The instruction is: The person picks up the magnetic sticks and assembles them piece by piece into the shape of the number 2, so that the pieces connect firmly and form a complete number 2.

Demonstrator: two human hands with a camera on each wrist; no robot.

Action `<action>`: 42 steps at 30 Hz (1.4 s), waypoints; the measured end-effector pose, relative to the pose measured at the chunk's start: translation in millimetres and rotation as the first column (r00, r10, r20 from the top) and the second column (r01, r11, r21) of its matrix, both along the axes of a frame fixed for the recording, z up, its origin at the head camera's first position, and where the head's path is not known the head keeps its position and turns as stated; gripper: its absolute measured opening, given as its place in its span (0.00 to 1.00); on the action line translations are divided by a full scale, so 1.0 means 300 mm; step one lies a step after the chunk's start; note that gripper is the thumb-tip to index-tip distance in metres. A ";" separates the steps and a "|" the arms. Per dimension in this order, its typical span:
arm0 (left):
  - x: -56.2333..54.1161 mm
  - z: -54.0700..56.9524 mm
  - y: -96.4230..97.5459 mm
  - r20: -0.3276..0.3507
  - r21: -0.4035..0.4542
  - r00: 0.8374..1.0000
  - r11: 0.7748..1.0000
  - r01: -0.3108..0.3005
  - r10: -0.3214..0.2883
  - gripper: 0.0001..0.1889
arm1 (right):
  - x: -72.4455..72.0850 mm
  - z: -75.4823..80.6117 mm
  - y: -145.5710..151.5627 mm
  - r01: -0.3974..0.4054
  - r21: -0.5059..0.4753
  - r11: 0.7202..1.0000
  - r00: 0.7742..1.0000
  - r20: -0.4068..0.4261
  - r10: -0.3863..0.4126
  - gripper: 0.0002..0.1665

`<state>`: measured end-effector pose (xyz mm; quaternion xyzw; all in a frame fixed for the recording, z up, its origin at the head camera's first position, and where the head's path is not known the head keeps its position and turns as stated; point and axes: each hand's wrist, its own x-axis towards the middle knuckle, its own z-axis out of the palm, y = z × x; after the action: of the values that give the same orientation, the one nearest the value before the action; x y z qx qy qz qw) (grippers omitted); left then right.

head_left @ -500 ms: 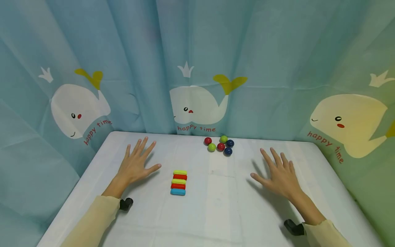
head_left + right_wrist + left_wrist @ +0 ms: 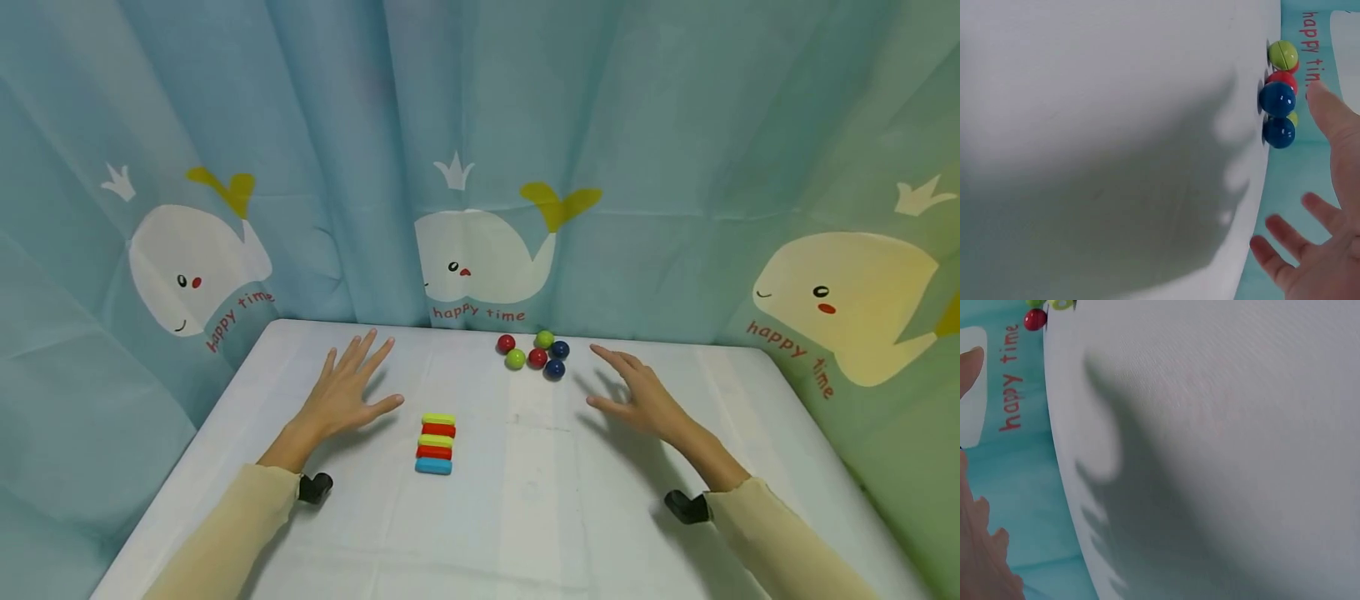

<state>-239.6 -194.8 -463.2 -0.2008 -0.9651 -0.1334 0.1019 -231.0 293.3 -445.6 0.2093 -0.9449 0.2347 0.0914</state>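
My left hand [image 2: 341, 400] hovers above the left part of the table, its fingers spread and nothing held. Just right of it lies a column of short bars: two yellow bars [image 2: 436, 441], two red bars [image 2: 434, 452] and a blue bar [image 2: 433, 466]. Toward the back edge sits a cluster of shiny balls: two red balls [image 2: 537, 358], two green balls [image 2: 515, 358] and two dark blue balls [image 2: 1277, 99]. Right of that cluster hangs my right hand [image 2: 645, 400], apart from the balls, thumb and extended fingers held apart around nothing.
The white table [image 2: 510, 525] has a blue-green curtain [image 2: 660, 167] with printed whales behind it and along its sides. Each wrist carries a small black device, one on the left wrist [image 2: 316, 487] and another on the right wrist [image 2: 686, 507].
My right hand has moved left and a little away from me, nearer the balls, and turned so its fingers point left. The left hand has shifted slightly right. Bars and balls stay in place.
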 end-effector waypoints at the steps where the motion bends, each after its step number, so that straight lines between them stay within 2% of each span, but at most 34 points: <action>1: -0.001 0.000 0.006 0.003 0.005 1.000 1.000 0.004 -0.004 0.46 | -0.013 -0.004 -0.006 -0.014 -0.014 1.000 1.000 0.013 0.014 0.48; 4: 0.001 -0.003 0.023 0.014 0.018 1.000 1.000 0.020 -0.020 0.46 | -0.044 -0.015 -0.029 -0.033 -0.068 0.997 0.997 0.072 0.038 0.46; 8: 0.012 -0.006 0.041 0.015 0.044 0.999 0.998 0.044 -0.045 0.44 | -0.070 -0.024 -0.062 -0.010 -0.125 0.992 0.986 0.162 0.031 0.42; 11: 0.019 -0.001 0.052 0.019 0.067 0.998 0.996 0.059 -0.060 0.42 | -0.094 -0.024 -0.088 0.003 -0.145 0.989 0.980 0.196 0.026 0.39; 19: 0.029 0.001 0.096 0.041 0.141 0.991 0.983 0.121 -0.128 0.35 | -0.143 -0.059 -0.139 -0.025 -0.178 0.984 0.979 0.193 0.060 0.34; 29: 0.047 -0.012 0.139 0.160 0.285 0.967 0.947 0.146 -0.198 0.27 | -0.152 -0.077 -0.173 0.030 -0.172 0.985 0.989 0.148 -0.004 0.22; 34: 0.049 -0.015 0.150 0.218 0.335 0.950 0.932 0.141 -0.222 0.23 | -0.151 -0.079 -0.174 0.059 -0.181 0.982 0.986 0.164 -0.029 0.21; 38: 0.042 -0.019 0.158 0.218 0.362 0.941 0.916 0.170 -0.260 0.19 | -0.151 -0.080 -0.168 0.080 -0.169 0.982 0.982 0.184 -0.048 0.21; 42: 0.038 -0.021 0.170 0.215 0.355 0.935 0.915 0.194 -0.282 0.16 | -0.150 -0.084 -0.158 0.094 -0.152 0.984 0.978 0.199 -0.062 0.22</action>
<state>-228.3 -143.9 -469.6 -0.2785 -0.9023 -0.3289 -0.0113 -276.1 245.8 -470.8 0.1399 -0.9348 0.3255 0.0248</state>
